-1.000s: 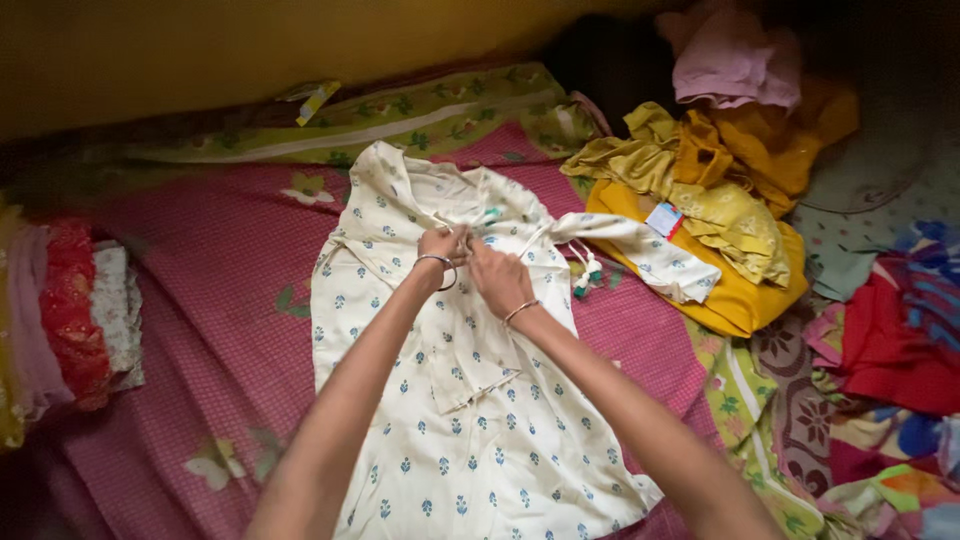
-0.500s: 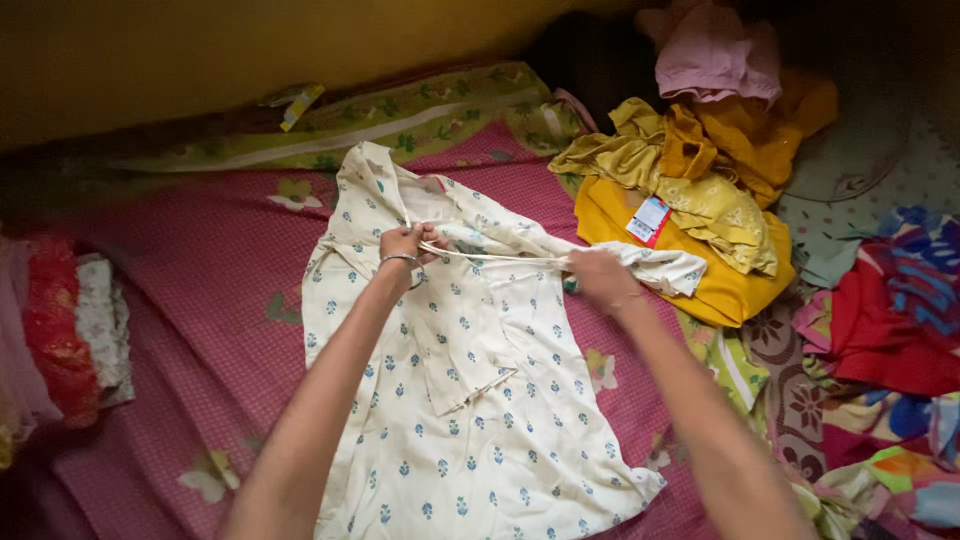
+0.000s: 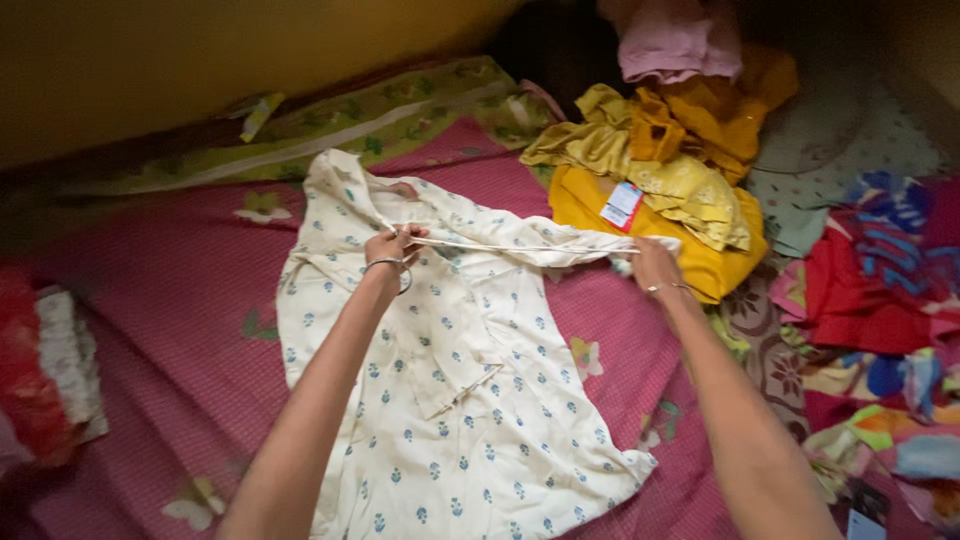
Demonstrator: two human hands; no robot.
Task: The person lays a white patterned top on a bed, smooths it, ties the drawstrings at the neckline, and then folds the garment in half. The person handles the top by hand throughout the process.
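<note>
A cream garment [image 3: 460,400] with small blue flower prints lies spread flat on a pink checked bedsheet [image 3: 180,300]. My left hand [image 3: 393,245] pinches the garment's neckline where a thin cream drawstring [image 3: 520,247] starts. My right hand [image 3: 652,265] grips the far end of that drawstring at the tip of the garment's sleeve, so the string runs taut between both hands. Each wrist wears a thin bangle.
A heap of yellow and mustard clothes [image 3: 670,180] with a small tag lies at the right, a pink cloth [image 3: 675,40] on top. Red and multicoloured fabrics [image 3: 880,290] lie further right. Folded red and white clothes [image 3: 45,380] sit at the left. A yellow wall [image 3: 200,60] runs behind.
My right hand has moved from the neckline out to the right, drawing the string straight and taut. My left hand stayed at the neckline. The view has shifted slightly.
</note>
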